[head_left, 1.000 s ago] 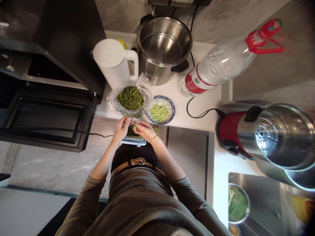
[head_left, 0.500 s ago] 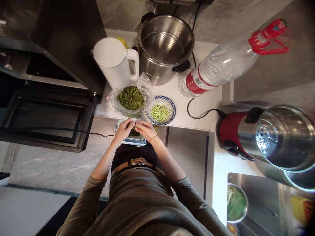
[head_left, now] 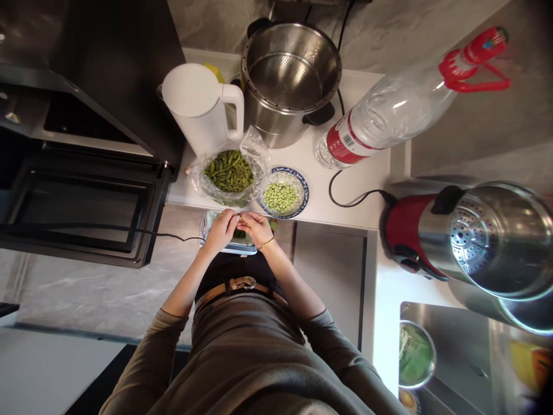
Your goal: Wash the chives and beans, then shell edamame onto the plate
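Observation:
My left hand (head_left: 222,229) and my right hand (head_left: 256,229) meet fingertip to fingertip in front of the counter edge. Both are closed in a pinch on a small green edamame pod (head_left: 240,217), mostly hidden by the fingers. Beneath them is a container with a pale blue rim (head_left: 238,249) and dark green bits inside, largely covered by my hands. Just beyond, a clear plastic bag (head_left: 258,148) lies open, full of unshelled edamame pods (head_left: 230,171). Shelled green beans (head_left: 280,197) lie on a blue-patterned plate (head_left: 305,183) right of the bag.
A white jug (head_left: 190,92) and a steel pot (head_left: 276,124) stand behind the bag. Right of them are a large water bottle (head_left: 389,109) and a red-based steel appliance (head_left: 408,230). At left, an oven door (head_left: 149,230) hangs open. A bowl of greens (head_left: 417,354) sits in the sink.
My hands stay together at the same spot while the fingers shift. The pod showed more between the fingertips half a second ago; now the fingers cover most of it.

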A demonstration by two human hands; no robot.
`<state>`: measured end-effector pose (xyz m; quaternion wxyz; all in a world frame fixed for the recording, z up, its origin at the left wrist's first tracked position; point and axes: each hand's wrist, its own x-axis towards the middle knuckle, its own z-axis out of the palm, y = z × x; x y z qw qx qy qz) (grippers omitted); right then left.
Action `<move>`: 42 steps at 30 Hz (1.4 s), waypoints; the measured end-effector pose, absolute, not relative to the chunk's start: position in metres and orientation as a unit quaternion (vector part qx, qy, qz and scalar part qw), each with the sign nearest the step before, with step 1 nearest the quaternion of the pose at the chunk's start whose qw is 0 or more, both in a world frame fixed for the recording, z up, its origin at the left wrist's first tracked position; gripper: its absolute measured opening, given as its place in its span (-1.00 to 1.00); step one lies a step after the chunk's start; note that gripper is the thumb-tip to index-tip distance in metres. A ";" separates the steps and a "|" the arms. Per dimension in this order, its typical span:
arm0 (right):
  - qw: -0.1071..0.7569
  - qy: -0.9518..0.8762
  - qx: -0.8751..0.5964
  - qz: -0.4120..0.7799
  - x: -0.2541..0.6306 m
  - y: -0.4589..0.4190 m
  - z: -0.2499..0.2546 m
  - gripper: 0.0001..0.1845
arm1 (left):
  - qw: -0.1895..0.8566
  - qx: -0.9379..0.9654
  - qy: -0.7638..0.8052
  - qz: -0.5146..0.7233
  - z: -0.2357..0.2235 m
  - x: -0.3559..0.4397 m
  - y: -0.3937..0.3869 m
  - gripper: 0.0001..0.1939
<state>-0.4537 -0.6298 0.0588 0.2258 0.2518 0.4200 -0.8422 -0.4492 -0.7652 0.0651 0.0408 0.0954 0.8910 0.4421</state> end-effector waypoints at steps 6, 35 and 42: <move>0.249 0.386 0.264 -0.848 -0.453 -0.632 0.056 -0.79 | 0.062 0.038 0.871 0.485 0.061 -0.449 -0.764 -0.75; 0.195 0.514 0.204 -0.810 -0.443 -0.638 0.042 -0.64 | 0.116 -0.013 0.797 0.593 0.049 -0.448 -0.768 -0.64; 0.210 0.518 0.173 -0.811 -0.443 -0.638 0.037 -0.65 | 0.133 -0.068 0.766 0.625 0.045 -0.450 -0.772 -0.67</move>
